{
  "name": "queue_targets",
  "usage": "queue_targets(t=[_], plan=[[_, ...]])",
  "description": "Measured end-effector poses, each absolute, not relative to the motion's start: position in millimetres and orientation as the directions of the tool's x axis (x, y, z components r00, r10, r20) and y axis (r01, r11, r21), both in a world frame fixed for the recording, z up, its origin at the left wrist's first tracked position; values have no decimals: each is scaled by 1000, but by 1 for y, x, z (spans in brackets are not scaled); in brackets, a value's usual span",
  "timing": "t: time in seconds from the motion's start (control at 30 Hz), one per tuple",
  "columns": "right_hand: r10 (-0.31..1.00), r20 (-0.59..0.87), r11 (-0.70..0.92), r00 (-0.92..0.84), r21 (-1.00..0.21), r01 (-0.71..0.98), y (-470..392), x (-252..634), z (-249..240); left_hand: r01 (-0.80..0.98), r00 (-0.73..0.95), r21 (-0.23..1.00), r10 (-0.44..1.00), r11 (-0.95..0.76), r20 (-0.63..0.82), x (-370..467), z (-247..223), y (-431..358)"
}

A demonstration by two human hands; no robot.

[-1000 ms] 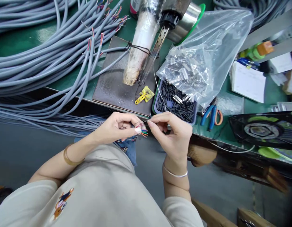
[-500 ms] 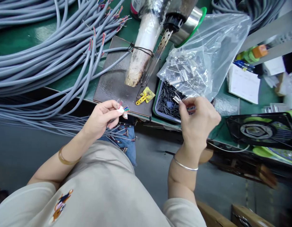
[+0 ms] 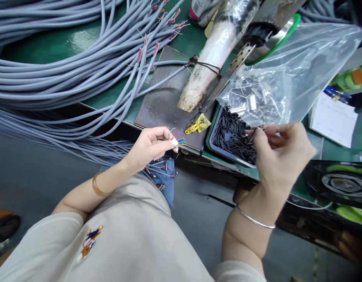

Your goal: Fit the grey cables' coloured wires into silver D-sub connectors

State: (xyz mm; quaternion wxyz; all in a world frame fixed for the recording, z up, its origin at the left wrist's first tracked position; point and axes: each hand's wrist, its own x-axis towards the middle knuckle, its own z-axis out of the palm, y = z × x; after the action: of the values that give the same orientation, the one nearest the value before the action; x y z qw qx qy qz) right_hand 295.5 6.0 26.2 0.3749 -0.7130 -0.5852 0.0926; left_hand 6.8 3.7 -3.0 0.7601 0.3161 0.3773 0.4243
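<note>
Evidently the 2 hands are working apart. The left hand point(image 3: 153, 147) is pinched narrow around a small fan of coloured wires point(image 3: 181, 142), their tips poking out past thumb and finger just off the front edge of the dark plate point(image 3: 163, 102). The right hand point(image 3: 282, 152) reaches over the plastic bin point(image 3: 236, 158), thumb and fingertips nearly together at a small dark piece point(image 3: 250, 131); what that piece is, and whether it is firmly gripped, I cannot tell.

Black tubes point(image 3: 226, 131) fill the bin, and a clear bag point(image 3: 304, 66) of metal parts overhangs its far side. Grey cables point(image 3: 66, 66) lie across the green bench point(image 3: 81, 37) to the left.

The wires look very light, thin and floppy, so they probably bend at a touch and splay; the best hold is close behind the bare tips, pinched gently so no fine strands break. The tubes look feather-light and smooth, likely to roll or slip, and are best picked singly by the sides, with 2 fingertips.
</note>
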Motion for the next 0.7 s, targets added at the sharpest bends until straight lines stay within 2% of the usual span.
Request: queue_targets(t=[0.07,0.2,0.33,0.43,0.7], plan=[[935,216,-16,282,-766,642,2,293,28,-407,361,797,880,447,-309,8,-3,3],[960,150,2,235,-847,532,-9,276,36,-402,371,801,878,444,-301,8,-5,2],[982,113,61,150,-947,317,-31,236,42,-347,412,836,870,424,-271,7,-4,0],[998,48,37,47,-977,212,-40,207,33,-311,453,846,850,433,-269,7,-2,-1],[1000,-12,-13,15,-996,93,-33,183,6,-300,477,845,836,444,-270,9,-3,-2]])
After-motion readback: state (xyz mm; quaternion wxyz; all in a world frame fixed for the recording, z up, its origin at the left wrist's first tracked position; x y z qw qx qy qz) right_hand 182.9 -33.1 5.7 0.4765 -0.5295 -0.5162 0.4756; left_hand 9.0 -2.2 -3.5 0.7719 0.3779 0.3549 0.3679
